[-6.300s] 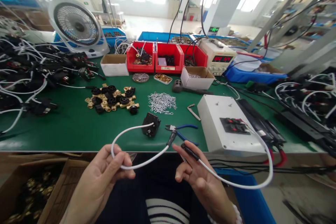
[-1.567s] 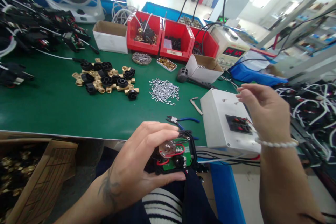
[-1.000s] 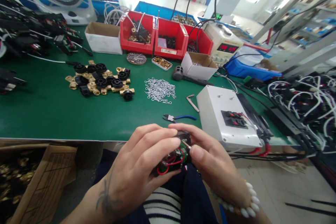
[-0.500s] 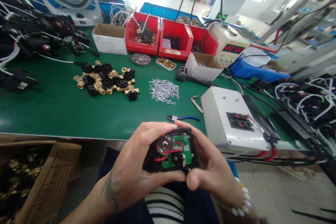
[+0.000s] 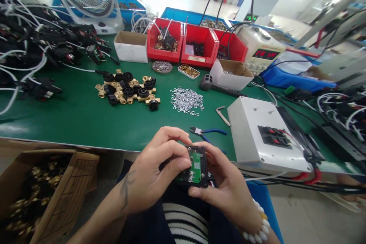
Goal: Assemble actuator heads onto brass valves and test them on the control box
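A small black housing with a green circuit board (image 5: pixel 196 167) inside sits above my lap, its open face up. My right hand (image 5: pixel 225 177) grips it from the right, fingers along the far edge and thumb at the near corner. My left hand (image 5: pixel 162 167) reaches over the housing's left half, thumb and index finger closed together above the board. Whatever lies between those fingertips is hidden, as is the left half of the board. Just beyond the hands, blue-handled cutting pliers (image 5: pixel 208 131) lie on the green table (image 5: pixel 71 122).
Metal clips (image 5: pixel 187 101) form a heap mid-table, with brass fittings (image 5: pixel 128 89) to their left. Red bins (image 5: pixel 198 59) stand behind. On the right are a grey box (image 5: pixel 251 133) and a power supply (image 5: pixel 263 51). A carton (image 5: pixel 77 183) sits below at left.
My left hand has shifted from holding the housing's left side to reaching over it, thumb and finger now closed above the board. The whole view has shifted slightly.
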Tool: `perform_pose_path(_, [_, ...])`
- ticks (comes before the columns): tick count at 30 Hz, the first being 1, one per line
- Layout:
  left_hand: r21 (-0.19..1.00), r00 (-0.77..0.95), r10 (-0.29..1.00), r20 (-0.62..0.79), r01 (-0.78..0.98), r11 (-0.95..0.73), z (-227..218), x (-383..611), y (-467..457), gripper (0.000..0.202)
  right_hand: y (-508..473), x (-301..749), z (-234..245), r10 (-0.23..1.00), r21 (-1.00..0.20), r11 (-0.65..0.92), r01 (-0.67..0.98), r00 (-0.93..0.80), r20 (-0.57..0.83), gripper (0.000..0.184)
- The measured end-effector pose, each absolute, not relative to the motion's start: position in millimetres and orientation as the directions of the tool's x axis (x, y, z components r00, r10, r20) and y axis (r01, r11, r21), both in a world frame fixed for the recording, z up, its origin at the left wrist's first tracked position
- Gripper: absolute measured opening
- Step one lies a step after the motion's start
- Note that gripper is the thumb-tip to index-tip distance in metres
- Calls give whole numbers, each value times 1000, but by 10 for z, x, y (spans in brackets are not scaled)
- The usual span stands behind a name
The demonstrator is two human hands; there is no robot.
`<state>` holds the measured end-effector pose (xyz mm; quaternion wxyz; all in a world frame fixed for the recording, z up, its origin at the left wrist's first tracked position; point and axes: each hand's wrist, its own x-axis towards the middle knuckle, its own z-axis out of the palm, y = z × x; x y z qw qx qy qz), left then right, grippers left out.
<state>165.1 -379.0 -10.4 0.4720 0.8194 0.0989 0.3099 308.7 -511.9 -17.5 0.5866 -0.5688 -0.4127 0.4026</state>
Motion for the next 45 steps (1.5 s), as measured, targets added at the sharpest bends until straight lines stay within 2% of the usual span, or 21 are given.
perform_pose_path(2, [818,773,474,422,-99,-567,-165,1704,-3690,15,-5038,3070,-232,927,-996,-12,-88,373,-44,61])
perform_pose_path(4, [773,700,553,451,3,-634,-255,1792,-3519,18,-4920,3053,-301,895,-980,-46,-194,429,-127,59])
perform_pose_path(6, [710,546,680,489,205,-674,-357,1902,-3301,19,-4784,3040,-370,865,-958,-61,-282,464,-191,58])
perform_pose_path(7, [666,480,745,463,368,-650,-405,1959,-3192,22,-4718,3036,-402,860,-949,-67,-308,464,-211,58])
perform_pose_path(9, [531,447,823,351,629,-568,-486,2066,-3005,31,-4608,3033,-460,863,-946,-89,-311,450,-229,62])
perform_pose_path(12, [466,449,850,275,712,-526,-572,2184,-2850,39,-4536,3044,-522,852,-976,-164,-145,478,-214,77])
perform_pose_path(14, [490,449,848,280,693,-529,-613,2220,-2807,35,-4552,3058,-535,834,-972,-226,59,528,-162,75])
perform_pose_path(16, [532,438,849,294,663,-526,-638,2213,-2785,27,-4606,3074,-519,819,-934,-257,247,569,-74,64])
perform_pose_path(19, [625,423,848,319,579,-523,-602,2118,-2816,25,-4711,3094,-449,785,-919,-201,340,616,57,44])
perform_pose_path(21, [706,462,817,345,446,-550,-500,2010,-2919,28,-4772,3102,-383,788,-970,-114,214,614,43,39])
perform_pose_path(22, [742,502,783,366,351,-571,-425,1948,-2998,28,-4795,3104,-349,811,-994,-64,90,585,1,41])
perform_pose_path(23, [789,561,716,415,170,-590,-339,1886,-3089,29,-4812,3105,-316,847,-998,-20,-62,529,-49,46])
perform_pose_path(25, [799,702,537,468,-76,-597,-161,1771,-3281,29,-4833,3102,-256,927,-932,16,-362,355,-122,57])
perform_pose_path(27, [777,810,362,462,-172,-605,-22,1689,-3447,33,-4847,3097,-211,969,-831,-7,-556,200,-142,59])
perform_pose_path(30, [757,843,278,460,-209,-620,48,1642,-3589,35,-4884,3092,-179,980,-754,-45,-655,117,-160,44])
perform_pose_path(32, [766,817,317,482,-217,-605,24,1646,-3623,34,-4920,3090,-180,979,-752,-44,-657,122,-164,39])
perform_pose_path(36, [756,757,385,528,-214,-619,-13,1662,-3630,28,-4982,3083,-215,977,-779,4,-627,169,-131,45])
perform_pose_path(38, [741,715,455,531,-131,-659,-1,1662,-3625,21,-4998,3081,-233,964,-785,31,-618,226,-139,45])
perform_pose_path(40, [687,667,546,506,70,-723,3,1671,-3623,25,-5009,3084,-246,938,-792,64,-607,308,-161,45])
perform_pose_path(43, [448,672,638,376,471,-760,-64,1740,-3651,41,-5022,3090,-254,904,-797,105,-595,392,-173,42])
perform_pose_path(45, [274,717,654,240,597,-754,-163,1837,-3687,49,-5030,3091,-256,904,-794,116,-597,394,-164,38])
